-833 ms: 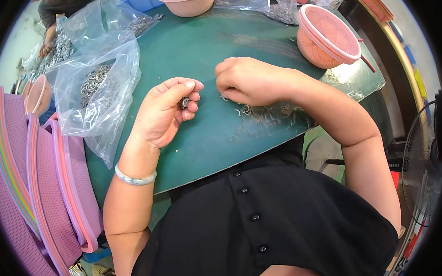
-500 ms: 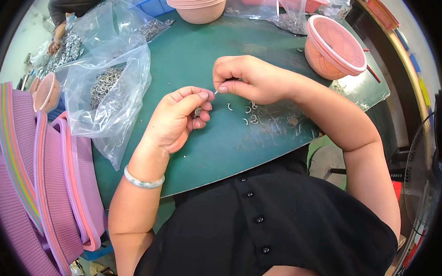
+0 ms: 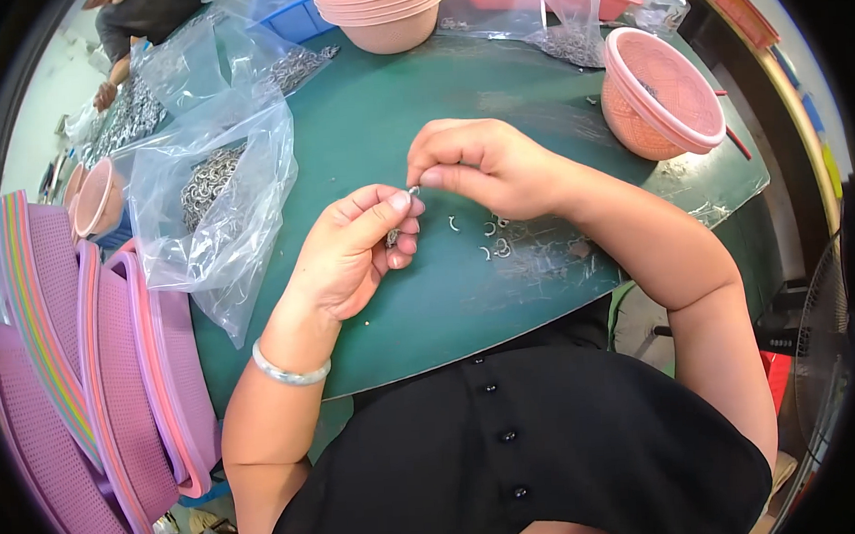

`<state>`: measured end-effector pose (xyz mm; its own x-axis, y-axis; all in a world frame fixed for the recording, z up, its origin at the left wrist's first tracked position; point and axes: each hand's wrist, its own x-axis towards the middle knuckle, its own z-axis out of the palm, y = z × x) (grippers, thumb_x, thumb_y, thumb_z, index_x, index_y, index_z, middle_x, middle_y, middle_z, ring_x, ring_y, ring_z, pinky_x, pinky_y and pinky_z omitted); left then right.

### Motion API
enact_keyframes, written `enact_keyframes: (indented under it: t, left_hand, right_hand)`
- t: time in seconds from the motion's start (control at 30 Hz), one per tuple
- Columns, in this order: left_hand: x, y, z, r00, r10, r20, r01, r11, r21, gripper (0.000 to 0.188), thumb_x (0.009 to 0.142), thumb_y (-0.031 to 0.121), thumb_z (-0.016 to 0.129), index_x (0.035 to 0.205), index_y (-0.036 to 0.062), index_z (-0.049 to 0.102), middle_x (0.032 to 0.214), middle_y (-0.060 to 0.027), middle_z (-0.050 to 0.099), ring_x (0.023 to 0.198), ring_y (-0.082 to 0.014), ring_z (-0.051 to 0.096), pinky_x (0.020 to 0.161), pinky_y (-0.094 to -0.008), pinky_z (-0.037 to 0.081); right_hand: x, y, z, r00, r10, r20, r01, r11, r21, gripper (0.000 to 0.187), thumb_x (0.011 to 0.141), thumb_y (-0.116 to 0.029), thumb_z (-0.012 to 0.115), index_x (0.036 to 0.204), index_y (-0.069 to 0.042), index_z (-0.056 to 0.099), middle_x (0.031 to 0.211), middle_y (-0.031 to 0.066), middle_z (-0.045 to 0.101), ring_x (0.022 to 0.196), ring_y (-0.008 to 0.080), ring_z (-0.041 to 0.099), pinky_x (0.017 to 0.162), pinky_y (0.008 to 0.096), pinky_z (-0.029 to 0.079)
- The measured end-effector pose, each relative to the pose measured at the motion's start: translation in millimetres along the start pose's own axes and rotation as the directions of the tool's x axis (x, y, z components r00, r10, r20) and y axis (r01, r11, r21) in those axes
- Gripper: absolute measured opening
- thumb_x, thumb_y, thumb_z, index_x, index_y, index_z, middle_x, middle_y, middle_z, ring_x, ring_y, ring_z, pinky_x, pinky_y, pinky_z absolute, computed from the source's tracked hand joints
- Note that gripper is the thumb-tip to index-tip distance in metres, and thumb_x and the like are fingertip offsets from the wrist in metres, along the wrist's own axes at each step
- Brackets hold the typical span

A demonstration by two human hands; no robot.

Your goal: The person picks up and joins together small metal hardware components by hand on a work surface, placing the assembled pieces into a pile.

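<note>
My left hand (image 3: 352, 246) is closed, thumb against forefinger, around a tiny silvery metal piece (image 3: 414, 190). More small metal bits (image 3: 392, 237) show under its curled fingers. Thumb and forefinger of my right hand (image 3: 490, 167) pinch at the same piece from the other side, so the two hands nearly meet above the green tabletop (image 3: 401, 316). The piece is too small for me to make out its exact shape. Just right of the hands lie several loose C-shaped metal pieces (image 3: 501, 248).
A clear plastic bag (image 3: 253, 208) of metal rings (image 3: 212, 184) lies at left, beside purple baskets (image 3: 132, 375). Stacked pink bowls (image 3: 379, 21) stand at the back, a pink mesh basket (image 3: 645, 114) at right. Another person's hand (image 3: 105, 95) is at far left.
The whole view has shifted slightly. My fingertips have drawn closer together at the small metal piece, and my right hand has tilted a little.
</note>
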<state>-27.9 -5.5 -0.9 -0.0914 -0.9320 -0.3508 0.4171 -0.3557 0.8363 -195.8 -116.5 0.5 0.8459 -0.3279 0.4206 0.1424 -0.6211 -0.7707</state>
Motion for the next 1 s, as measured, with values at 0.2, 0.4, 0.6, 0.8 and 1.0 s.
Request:
enact_keyframes:
  t: [0.2, 0.4, 0.6, 0.8, 1.0]
  left_hand:
    - [1.0, -0.6, -7.5, 0.995, 0.059, 0.085, -0.053, 0.996, -0.073, 0.014, 0.087, 0.016, 0.051, 0.085, 0.0035, 0.055, 0.072, -0.0016, 0.053, 0.060, -0.0073, 0.049, 0.050, -0.0190, 0.038]
    - [1.4, -1.3, -6.3, 0.995, 0.062, 0.072, -0.058, 0.997, -0.056, 0.015, 0.088, 0.017, 0.051, 0.084, 0.0034, 0.054, 0.074, -0.0023, 0.053, 0.060, -0.0075, 0.049, 0.050, -0.0189, 0.037]
    - [3.9, -2.0, -10.6, 0.994, 0.104, 0.036, -0.100, 0.992, -0.080, 0.018, 0.087, 0.018, 0.050, 0.075, 0.0035, 0.051, 0.079, -0.0077, 0.053, 0.064, -0.0120, 0.050, 0.053, -0.0214, 0.041]
    - [1.1, 0.1, -3.8, 0.996, 0.077, -0.051, -0.081, 0.993, -0.090, 0.018, 0.084, 0.013, 0.051, 0.069, 0.0037, 0.048, 0.081, -0.0096, 0.054, 0.066, -0.0140, 0.052, 0.056, -0.0225, 0.044]
    - [1.4, -1.6, -12.5, 0.994, 0.102, -0.035, -0.104, 0.993, -0.052, 0.009, 0.081, 0.007, 0.053, 0.073, 0.0042, 0.049, 0.081, -0.0095, 0.055, 0.067, -0.0143, 0.053, 0.054, -0.0227, 0.044]
  right_hand:
    - [-7.9, 12.2, -6.0, 0.994, 0.010, 0.110, 0.011, 0.982, -0.191, 0.006, 0.076, -0.003, 0.058, 0.081, 0.000, 0.058, 0.084, 0.0092, 0.054, 0.078, 0.0235, 0.053, 0.069, 0.0306, 0.043]
    - [-15.1, 13.4, -2.3, 0.965, -0.103, 0.240, 0.190, 0.909, -0.372, 0.010, 0.069, -0.005, 0.062, 0.079, -0.003, 0.060, 0.080, 0.0073, 0.052, 0.079, 0.0255, 0.050, 0.068, 0.0344, 0.043]
    - [-13.8, 9.8, -4.0, 0.973, 0.021, 0.230, 0.086, 0.891, -0.445, 0.009, 0.071, -0.009, 0.061, 0.079, -0.004, 0.064, 0.083, 0.0068, 0.055, 0.087, 0.0249, 0.051, 0.075, 0.0336, 0.044]
    - [-17.5, 12.0, 0.3, 0.973, -0.053, 0.225, 0.141, 0.907, -0.397, 0.008, 0.069, -0.004, 0.062, 0.077, -0.002, 0.060, 0.077, 0.0064, 0.051, 0.079, 0.0236, 0.049, 0.068, 0.0335, 0.043]
    - [-15.3, 15.3, 1.8, 0.971, -0.079, 0.226, 0.159, 0.918, -0.363, 0.008, 0.069, -0.003, 0.061, 0.074, -0.002, 0.055, 0.078, 0.0070, 0.051, 0.077, 0.0243, 0.050, 0.066, 0.0332, 0.042]
